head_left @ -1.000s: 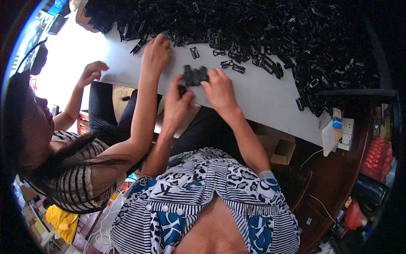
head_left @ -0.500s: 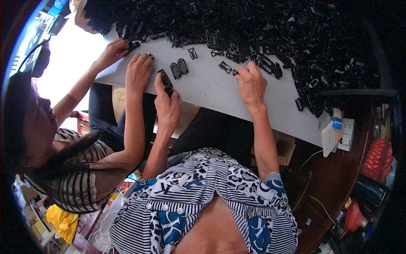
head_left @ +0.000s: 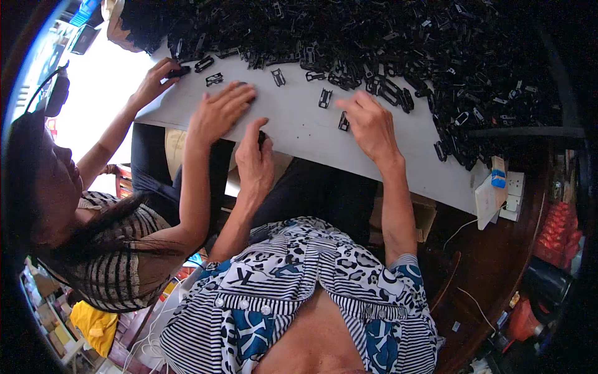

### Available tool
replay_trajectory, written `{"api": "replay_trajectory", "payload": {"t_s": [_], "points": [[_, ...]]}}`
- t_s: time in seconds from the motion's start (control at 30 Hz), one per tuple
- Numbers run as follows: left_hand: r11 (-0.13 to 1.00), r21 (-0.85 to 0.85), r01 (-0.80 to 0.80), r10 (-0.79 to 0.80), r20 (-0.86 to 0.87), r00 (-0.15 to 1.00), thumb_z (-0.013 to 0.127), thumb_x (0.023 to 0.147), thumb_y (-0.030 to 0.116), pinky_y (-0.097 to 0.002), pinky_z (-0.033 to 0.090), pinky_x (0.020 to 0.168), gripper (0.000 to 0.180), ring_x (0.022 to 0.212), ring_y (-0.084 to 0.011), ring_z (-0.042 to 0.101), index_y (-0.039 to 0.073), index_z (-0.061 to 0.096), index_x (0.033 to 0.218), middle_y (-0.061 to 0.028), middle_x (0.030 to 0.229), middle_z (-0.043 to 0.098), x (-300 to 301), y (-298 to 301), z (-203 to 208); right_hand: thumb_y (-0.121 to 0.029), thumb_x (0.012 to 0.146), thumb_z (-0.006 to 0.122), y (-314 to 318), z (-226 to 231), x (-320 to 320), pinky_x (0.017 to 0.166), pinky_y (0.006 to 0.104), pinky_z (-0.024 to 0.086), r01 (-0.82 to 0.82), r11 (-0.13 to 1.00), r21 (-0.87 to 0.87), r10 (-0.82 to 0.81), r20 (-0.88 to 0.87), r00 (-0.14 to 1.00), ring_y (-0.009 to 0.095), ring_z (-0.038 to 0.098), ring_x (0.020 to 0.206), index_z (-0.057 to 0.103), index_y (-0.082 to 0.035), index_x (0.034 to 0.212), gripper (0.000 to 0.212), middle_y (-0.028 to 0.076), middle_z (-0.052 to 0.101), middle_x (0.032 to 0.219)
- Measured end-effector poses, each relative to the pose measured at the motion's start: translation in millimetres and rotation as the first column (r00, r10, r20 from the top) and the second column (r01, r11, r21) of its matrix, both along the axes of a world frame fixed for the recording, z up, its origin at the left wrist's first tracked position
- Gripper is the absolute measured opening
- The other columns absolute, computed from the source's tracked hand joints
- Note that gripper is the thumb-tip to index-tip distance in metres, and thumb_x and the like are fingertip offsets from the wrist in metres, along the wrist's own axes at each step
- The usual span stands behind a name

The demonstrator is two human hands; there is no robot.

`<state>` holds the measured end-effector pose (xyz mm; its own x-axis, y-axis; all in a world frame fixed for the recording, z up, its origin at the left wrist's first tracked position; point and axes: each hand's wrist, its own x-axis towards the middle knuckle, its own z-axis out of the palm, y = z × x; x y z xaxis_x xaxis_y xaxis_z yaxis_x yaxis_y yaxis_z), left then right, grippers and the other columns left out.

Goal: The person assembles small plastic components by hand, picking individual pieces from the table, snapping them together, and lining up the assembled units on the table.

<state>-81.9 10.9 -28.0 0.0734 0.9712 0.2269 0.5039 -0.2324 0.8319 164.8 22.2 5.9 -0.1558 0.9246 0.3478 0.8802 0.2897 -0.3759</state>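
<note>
My left hand [head_left: 254, 165] is raised at the table's near edge, thumb pointing up and the other fingers curled around a small black plastic piece [head_left: 261, 138], mostly hidden in the grip. Over the tabletop, my right hand [head_left: 372, 129] has its fingertips closed at the edge of a black plastic frame [head_left: 343, 121]. Just beyond those fingers lies a second black frame [head_left: 325, 98]. Another loose frame [head_left: 278, 77] rests farther left, short of the pile.
A large heap of black plastic parts [head_left: 349, 37] covers the far side of the white table [head_left: 299, 128]. On my left, a co-worker's spread hand [head_left: 223, 112] reaches across the tabletop; their other hand [head_left: 156, 80] holds a black part. A power strip [head_left: 512, 190] sits at the right corner.
My right hand has drawn a frame nearer, and my left hand has lowered slightly. The co-worker's near hand has slid right, over where two dark pieces lay; those no longer show.
</note>
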Motion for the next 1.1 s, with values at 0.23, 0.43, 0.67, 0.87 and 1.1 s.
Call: {"api": "replay_trajectory", "payload": {"t_s": [0.23, 0.43, 0.67, 0.87, 1.1], "points": [[0.942, -0.264, 0.208, -0.134, 0.272, 0.953, 0.054, 0.085, -0.007, -0.0216, 0.043, 0.059, 0.031, 0.064, -0.0058, 0.049, 0.005, 0.06, 0.113, 0.0012, 0.075, 0.052, 22.3, -0.3, 19.7, -0.013, 0.078, 0.075, 33.2, -11.6, -48.5, 0.07, 0.0419, 0.053, 0.024, 0.999, -0.047, -0.013, 0.236, 0.972, 0.028, 0.062, 0.091, 0.063, -0.006, 0.093, 0.02, 0.01, 0.057, 0.089], [0.841, -0.382, 0.382, -0.188, 0.455, 0.87, 0.054, 0.089, 0.001, -0.0219, 0.043, 0.063, 0.03, 0.066, -0.008, 0.049, 0.005, 0.059, 0.119, -0.0004, 0.083, 0.053, 30.0, 10.3, 19.5, 0.002, 0.076, 0.068, 13.6, 4.4, -18.2, 0.069, 0.0363, 0.051, 0.192, 0.979, -0.065, -0.201, -0.431, 0.88, 0.023, 0.063, 0.079, 0.056, -0.005, 0.096, 0.024, 0.011, 0.061, 0.087], [0.604, -0.245, 0.759, 0.045, 0.96, 0.275, 0.058, 0.097, 0.016, -0.0314, 0.05, 0.086, 0.042, 0.092, -0.0164, 0.06, -0.003, 0.046, 0.133, -0.0117, 0.106, 0.06, 48.2, 16.9, 2.7, 0.001, 0.08, 0.068, -35.8, -7.4, 17.9, 0.067, 0.0396, 0.052, 0.335, 0.825, -0.455, -0.557, -0.551, 0.622, 0.024, 0.065, 0.074, 0.056, 0.0, 0.098, 0.022, 0.012, 0.061, 0.092], [0.533, -0.222, 0.817, 0.045, 0.971, 0.235, 0.06, 0.096, 0.014, -0.038, 0.049, 0.101, 0.041, 0.114, -0.0261, 0.061, -0.004, 0.047, 0.13, -0.0184, 0.118, 0.06, 66.7, 13.3, 5.9, -0.008, 0.082, 0.071, -45.8, -16.8, 17.7, 0.069, 0.0416, 0.05, 0.383, 0.921, -0.07, -0.379, 0.069, 0.923, 0.034, 0.063, 0.081, 0.061, -0.002, 0.097, 0.019, 0.012, 0.058, 0.097], [0.533, -0.181, 0.826, 0.097, 0.984, 0.153, 0.068, 0.089, 0.006, -0.0324, 0.054, 0.094, 0.025, 0.104, -0.0217, 0.065, 0.0, 0.055, 0.109, -0.0127, 0.109, 0.063, 72.9, 8.2, 8.8, -0.008, 0.081, 0.072, -72.6, 22.3, -15.6, 0.065, 0.0401, 0.052, 0.259, 0.952, -0.161, -0.302, -0.381, 0.874, 0.031, 0.063, 0.076, 0.061, -0.004, 0.105, 0.026, 0.01, 0.057, 0.094]]}}
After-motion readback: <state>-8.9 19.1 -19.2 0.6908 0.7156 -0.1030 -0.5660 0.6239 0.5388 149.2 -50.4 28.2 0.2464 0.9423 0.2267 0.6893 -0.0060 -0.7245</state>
